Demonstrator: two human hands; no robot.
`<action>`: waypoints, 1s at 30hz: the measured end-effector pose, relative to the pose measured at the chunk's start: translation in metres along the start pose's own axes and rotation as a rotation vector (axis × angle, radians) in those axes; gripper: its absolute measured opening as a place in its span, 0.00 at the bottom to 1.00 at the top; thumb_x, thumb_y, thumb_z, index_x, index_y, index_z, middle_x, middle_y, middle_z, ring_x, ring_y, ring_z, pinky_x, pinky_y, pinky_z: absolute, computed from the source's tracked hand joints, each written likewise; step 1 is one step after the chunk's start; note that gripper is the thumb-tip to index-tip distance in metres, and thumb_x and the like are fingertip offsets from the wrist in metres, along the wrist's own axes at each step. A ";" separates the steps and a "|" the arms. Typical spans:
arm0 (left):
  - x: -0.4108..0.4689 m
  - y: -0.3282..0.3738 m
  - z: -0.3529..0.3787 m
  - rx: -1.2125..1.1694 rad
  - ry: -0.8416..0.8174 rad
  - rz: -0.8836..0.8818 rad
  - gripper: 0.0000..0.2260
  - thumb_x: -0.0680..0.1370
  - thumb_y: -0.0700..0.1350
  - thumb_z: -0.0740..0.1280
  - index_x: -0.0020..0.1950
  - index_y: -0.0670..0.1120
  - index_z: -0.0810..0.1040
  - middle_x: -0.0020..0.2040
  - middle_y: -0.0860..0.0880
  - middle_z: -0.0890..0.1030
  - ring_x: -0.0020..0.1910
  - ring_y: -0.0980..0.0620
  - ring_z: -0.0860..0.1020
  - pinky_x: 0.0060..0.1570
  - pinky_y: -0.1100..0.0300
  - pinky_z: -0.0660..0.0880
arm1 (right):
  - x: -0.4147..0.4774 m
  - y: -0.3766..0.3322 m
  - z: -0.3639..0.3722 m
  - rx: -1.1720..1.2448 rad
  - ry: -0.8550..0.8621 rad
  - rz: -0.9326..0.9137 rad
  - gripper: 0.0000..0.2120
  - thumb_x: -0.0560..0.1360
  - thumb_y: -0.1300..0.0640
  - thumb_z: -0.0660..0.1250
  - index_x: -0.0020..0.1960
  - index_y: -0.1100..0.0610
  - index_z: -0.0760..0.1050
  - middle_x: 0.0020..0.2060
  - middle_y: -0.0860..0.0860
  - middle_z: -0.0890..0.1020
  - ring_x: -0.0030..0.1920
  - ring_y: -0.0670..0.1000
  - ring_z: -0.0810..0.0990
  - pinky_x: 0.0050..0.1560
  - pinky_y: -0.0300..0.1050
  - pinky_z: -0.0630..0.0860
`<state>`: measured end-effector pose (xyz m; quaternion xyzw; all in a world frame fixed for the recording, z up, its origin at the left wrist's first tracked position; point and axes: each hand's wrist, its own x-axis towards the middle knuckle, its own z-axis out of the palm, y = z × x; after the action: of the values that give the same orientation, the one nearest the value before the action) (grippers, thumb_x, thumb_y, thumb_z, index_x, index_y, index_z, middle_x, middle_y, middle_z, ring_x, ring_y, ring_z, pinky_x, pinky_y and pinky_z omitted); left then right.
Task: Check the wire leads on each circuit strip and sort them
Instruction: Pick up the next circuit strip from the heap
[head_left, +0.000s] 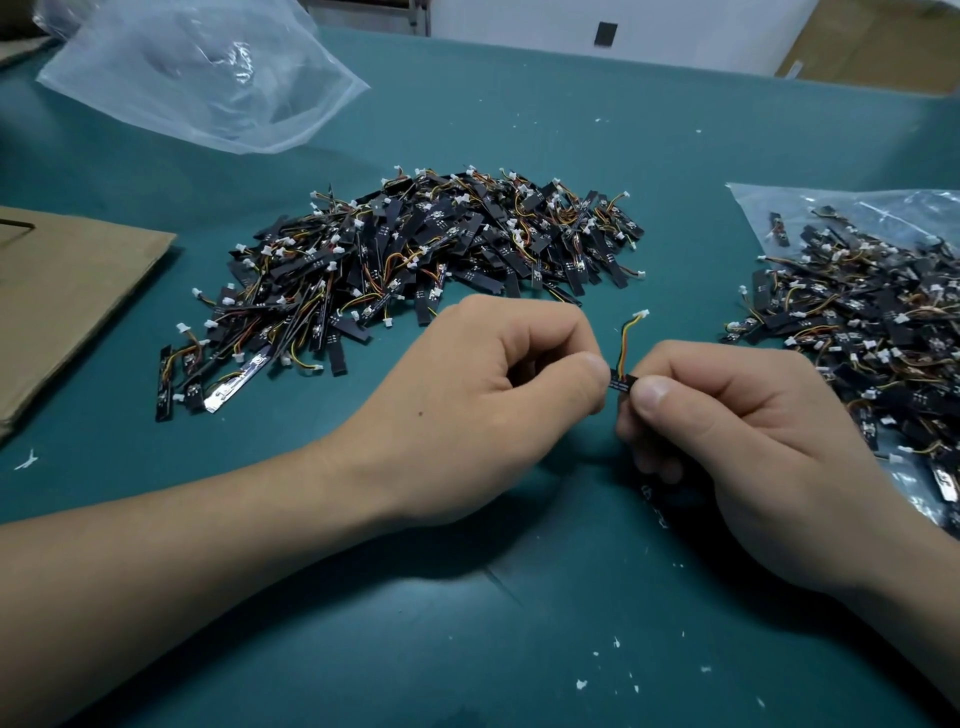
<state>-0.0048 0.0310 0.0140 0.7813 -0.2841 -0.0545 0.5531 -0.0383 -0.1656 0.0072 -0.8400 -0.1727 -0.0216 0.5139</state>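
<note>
Your left hand (493, 400) and right hand (753, 447) meet over the near middle of the bench (519, 649). The fingers of each are curled, with thumb against forefinger, pinching opposite ends of one circuit strip (622, 383). Only a short black stretch shows between your thumbs.

Held so, its wire leads (625, 345) stand free and upright with the white connector (642, 314) on top. That probably lets you see where they join the strip.

The loose pile (415, 260) lies mid-bench beyond your hands. A second heap (857, 332) spills from a clear bag (893, 208) at the right edge, both within easy reach. Likely one is checked and one unchecked, though you cannot tell which from here.

A crumpled bag (197, 73) sits at the far left corner and cardboard (67, 301) lies along the left edge.
</note>
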 end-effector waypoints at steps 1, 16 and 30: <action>0.000 0.000 0.000 0.012 0.000 -0.002 0.10 0.77 0.42 0.64 0.37 0.42 0.78 0.27 0.51 0.71 0.28 0.59 0.67 0.29 0.64 0.64 | 0.000 0.000 0.000 -0.003 0.002 0.002 0.14 0.77 0.47 0.60 0.38 0.53 0.78 0.29 0.51 0.78 0.29 0.48 0.75 0.31 0.41 0.71; -0.001 -0.001 0.000 0.000 0.025 0.010 0.10 0.77 0.42 0.64 0.37 0.42 0.79 0.27 0.49 0.72 0.27 0.58 0.67 0.29 0.64 0.64 | -0.001 0.000 -0.001 0.011 -0.015 -0.012 0.16 0.78 0.47 0.60 0.38 0.53 0.77 0.29 0.50 0.80 0.29 0.47 0.75 0.32 0.38 0.71; -0.004 -0.005 0.003 0.227 0.103 0.067 0.10 0.79 0.46 0.64 0.58 0.49 0.81 0.44 0.54 0.81 0.41 0.56 0.77 0.45 0.62 0.73 | 0.008 0.010 -0.001 0.269 0.435 -0.007 0.11 0.81 0.49 0.61 0.60 0.49 0.77 0.42 0.47 0.81 0.31 0.47 0.70 0.31 0.32 0.67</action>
<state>-0.0072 0.0318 0.0072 0.8307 -0.2857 0.0369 0.4764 -0.0277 -0.1689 0.0009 -0.7390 -0.0626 -0.1802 0.6461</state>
